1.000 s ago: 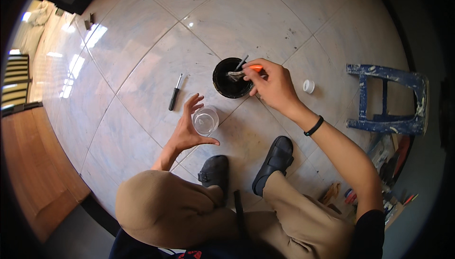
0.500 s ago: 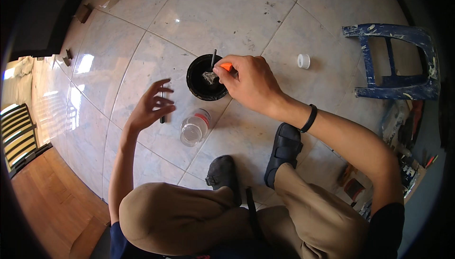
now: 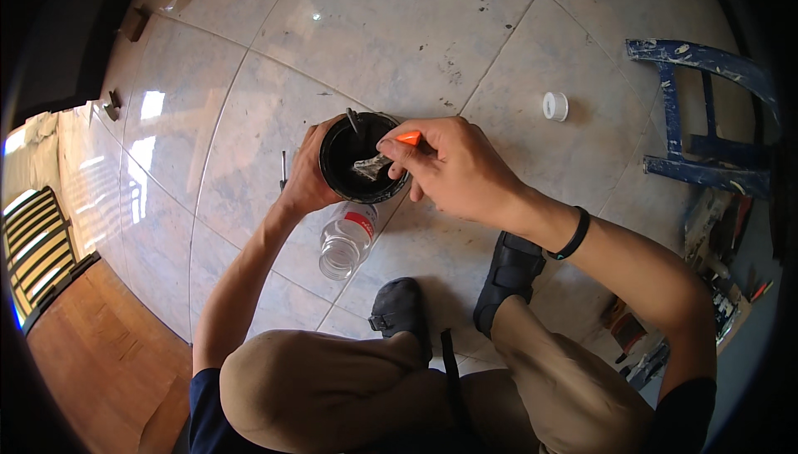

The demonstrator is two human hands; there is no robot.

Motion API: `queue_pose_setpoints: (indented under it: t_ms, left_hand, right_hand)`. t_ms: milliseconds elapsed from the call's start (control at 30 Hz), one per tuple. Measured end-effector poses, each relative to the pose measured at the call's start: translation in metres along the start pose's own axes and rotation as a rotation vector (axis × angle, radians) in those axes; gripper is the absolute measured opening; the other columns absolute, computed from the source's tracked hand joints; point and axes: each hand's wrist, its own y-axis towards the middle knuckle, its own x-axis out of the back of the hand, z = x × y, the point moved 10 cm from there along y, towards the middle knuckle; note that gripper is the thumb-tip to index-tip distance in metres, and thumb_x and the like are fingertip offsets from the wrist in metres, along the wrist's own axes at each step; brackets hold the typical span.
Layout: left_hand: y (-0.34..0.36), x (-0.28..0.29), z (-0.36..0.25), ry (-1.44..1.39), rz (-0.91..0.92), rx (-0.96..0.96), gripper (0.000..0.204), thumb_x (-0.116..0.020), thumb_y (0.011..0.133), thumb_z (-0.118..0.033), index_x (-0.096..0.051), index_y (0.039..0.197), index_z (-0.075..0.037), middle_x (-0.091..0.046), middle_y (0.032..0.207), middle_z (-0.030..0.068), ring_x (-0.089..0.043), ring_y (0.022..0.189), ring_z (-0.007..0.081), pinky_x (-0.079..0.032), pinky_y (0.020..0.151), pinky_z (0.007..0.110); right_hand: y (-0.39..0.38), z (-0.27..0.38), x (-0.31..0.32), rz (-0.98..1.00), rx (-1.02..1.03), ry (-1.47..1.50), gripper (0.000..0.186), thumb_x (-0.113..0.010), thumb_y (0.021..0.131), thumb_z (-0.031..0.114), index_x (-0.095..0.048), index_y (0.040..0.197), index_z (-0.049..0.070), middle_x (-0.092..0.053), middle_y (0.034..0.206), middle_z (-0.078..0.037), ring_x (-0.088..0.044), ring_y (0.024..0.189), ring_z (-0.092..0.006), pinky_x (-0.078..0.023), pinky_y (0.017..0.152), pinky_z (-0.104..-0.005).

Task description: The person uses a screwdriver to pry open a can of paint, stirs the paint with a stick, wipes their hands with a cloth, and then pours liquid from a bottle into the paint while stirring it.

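Observation:
My left hand wraps round the left side of a round black pot, fingers closed on its wall. In my right hand, over the pot's right rim, is an orange-handled tool; its greyish, crusted flat end is down inside the pot. Whether it is a brush or a scraper I cannot tell. A thin grey stick leans at the pot's far rim. Just below the pot, a clear plastic bottle with a red label has its uncapped mouth toward me. The pot's contents look dark.
A white cap sits on the tiled floor to the right. Beyond it stands a paint-spattered blue stool. A thin dark rod shows beside my left hand. Wooden boarding is at lower left, and assorted clutter lies along the right edge.
My left hand has moved right from open air and taken hold of the pot. The pot appears tilted toward me. My right hand keeps the orange-handled tool in it.

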Motion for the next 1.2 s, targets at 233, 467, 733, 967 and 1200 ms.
queue_pose_setpoints:
  t_ms: [233, 467, 733, 967, 1200]
  left_hand:
    - [-0.008, 0.000, 0.012, -0.095, -0.077, 0.132, 0.099, -0.101, 0.066, -0.029, -0.055, 0.151, -0.010, -0.065, 0.143, 0.0124, -0.062, 0.132, 0.0375, -0.053, 0.108, 0.049]
    - [-0.006, 0.006, 0.001, -0.037, -0.067, 0.139, 0.099, -0.101, 0.066, -0.031, -0.054, 0.151, -0.013, -0.066, 0.142, 0.0105, -0.061, 0.132, 0.0374, -0.054, 0.107, 0.049]
    - [-0.010, 0.008, 0.000, -0.022, -0.109, 0.090, 0.101, -0.100, 0.064, -0.031, -0.054, 0.152, -0.013, -0.066, 0.144, 0.0101, -0.062, 0.132, 0.0380, -0.055, 0.107, 0.049]
    - [-0.007, 0.006, 0.003, -0.049, -0.092, 0.153, 0.101, -0.100, 0.064, -0.031, -0.054, 0.152, -0.013, -0.067, 0.143, 0.0108, -0.061, 0.133, 0.0389, -0.054, 0.108, 0.049]
    - [-0.009, 0.006, 0.001, -0.058, -0.112, 0.175, 0.101, -0.101, 0.063, -0.034, -0.054, 0.150, -0.013, -0.067, 0.141, 0.0112, -0.061, 0.133, 0.0393, -0.055, 0.108, 0.049]
  right_hand:
    - [-0.008, 0.024, 0.010, 0.023, -0.006, -0.061, 0.025, -0.070, 0.109, 0.025, -0.074, 0.107, 0.000, -0.075, 0.080, -0.007, -0.074, 0.063, -0.0119, -0.054, 0.054, -0.0282]
    - [-0.009, 0.066, -0.008, 0.047, 0.448, -0.498, 0.013, -0.076, 0.098, 0.011, -0.071, 0.101, -0.001, -0.075, 0.093, -0.018, -0.073, 0.078, -0.0333, -0.057, 0.071, -0.0418]
    - [0.000, 0.039, -0.025, 0.156, 0.351, -0.334, 0.017, -0.073, 0.102, 0.011, -0.075, 0.113, -0.001, -0.075, 0.098, -0.016, -0.072, 0.072, -0.0240, -0.056, 0.066, -0.0357]
    - [0.010, 0.011, 0.017, 0.088, -0.046, -0.118, 0.028, -0.065, 0.112, 0.025, -0.076, 0.123, 0.002, -0.074, 0.103, -0.005, -0.068, 0.065, -0.0089, -0.049, 0.048, -0.0224]
    - [-0.011, 0.033, 0.027, -0.036, 0.106, -0.209, 0.027, -0.072, 0.108, 0.026, -0.075, 0.118, 0.001, -0.076, 0.089, -0.004, -0.072, 0.065, -0.0104, -0.053, 0.054, -0.0260]
